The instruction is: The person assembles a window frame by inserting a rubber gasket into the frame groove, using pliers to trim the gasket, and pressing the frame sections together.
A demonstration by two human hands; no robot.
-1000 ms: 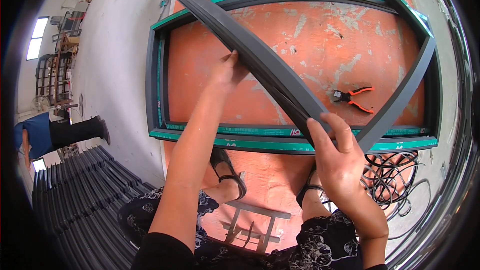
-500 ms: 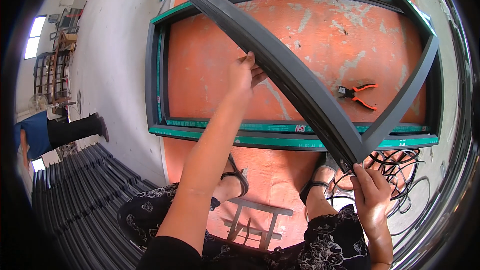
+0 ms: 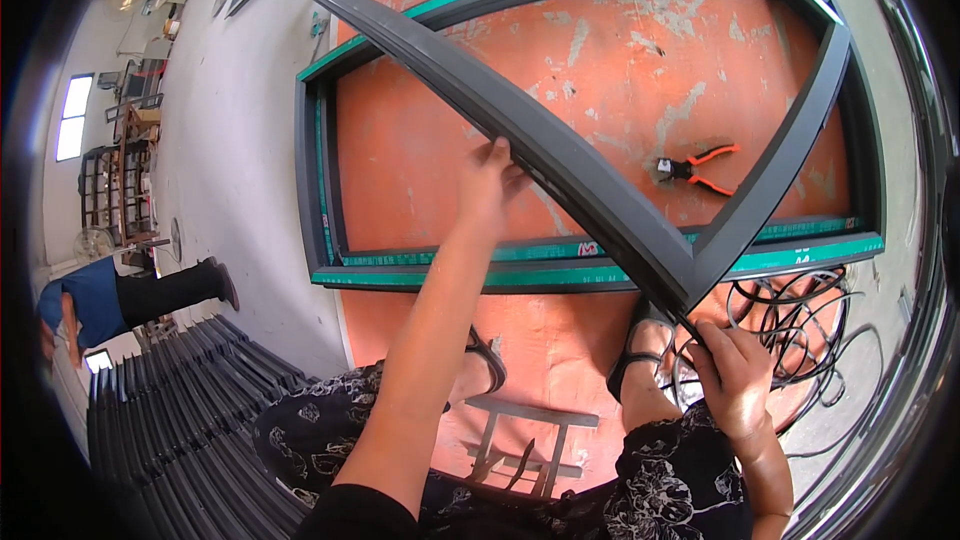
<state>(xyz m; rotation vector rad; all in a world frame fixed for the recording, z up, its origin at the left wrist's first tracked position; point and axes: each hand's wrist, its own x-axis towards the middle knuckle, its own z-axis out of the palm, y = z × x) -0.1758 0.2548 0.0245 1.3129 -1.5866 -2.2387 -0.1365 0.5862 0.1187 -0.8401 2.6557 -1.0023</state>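
Observation:
A dark grey metal frame (image 3: 520,110) is held tilted above a larger frame, one corner pointing toward me. My left hand (image 3: 492,185) is closed on the near edge of its long side, the thumb at the rim and the other fingers partly hidden behind. At the near corner, my right hand (image 3: 735,370) pinches a thin black strip against the frame; the fingertips hide most of it. Beside that hand lies a tangled coil of black strip (image 3: 800,315). Beneath is the larger grey frame with green film (image 3: 470,278), lying flat on an orange surface (image 3: 420,140).
Orange-handled pliers (image 3: 690,169) lie inside the larger frame. A small metal stool-like stand (image 3: 535,415) is between my feet. Many dark bars (image 3: 190,410) are stacked at the left. Farther left, a person in a blue top (image 3: 85,300) is near a standing fan (image 3: 95,243).
The tilted frame's near corner has shifted up and left in view, and my right hand has moved slightly with it. My left hand sits a little lower. The view has shifted slightly.

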